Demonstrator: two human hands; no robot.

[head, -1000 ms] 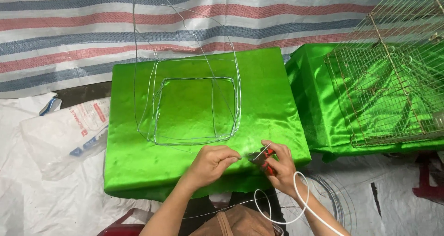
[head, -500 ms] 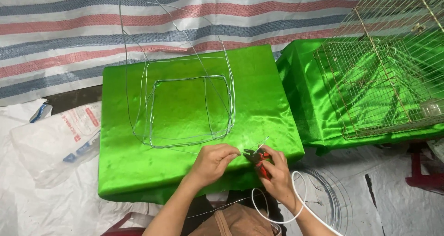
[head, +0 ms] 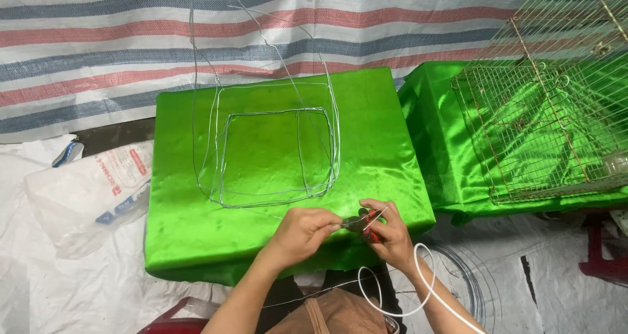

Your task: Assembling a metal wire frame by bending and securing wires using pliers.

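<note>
Both hands meet at the near edge of a block covered in bright green satin (head: 196,242). My right hand (head: 390,232) grips red-handled pliers (head: 365,220), jaws pointing left. My left hand (head: 302,232) pinches a thin silver wire right at the plier jaws. On the green block lies a wire frame (head: 271,154) of rounded square loops, with long wire strands rising from it toward the back. A white cord (head: 418,288) loops beside my right wrist.
A second green-covered block (head: 451,170) at the right carries a wire mesh cage (head: 549,124). A striped tarp (head: 98,52) hangs behind. A clear plastic bag (head: 91,193) lies on white sheeting at the left. Coiled wire (head: 468,288) rests on the floor at my right.
My hands came closer together at the block's near edge, the left hand's fingers closing on the wire at the plier jaws. The view shifted slightly.
</note>
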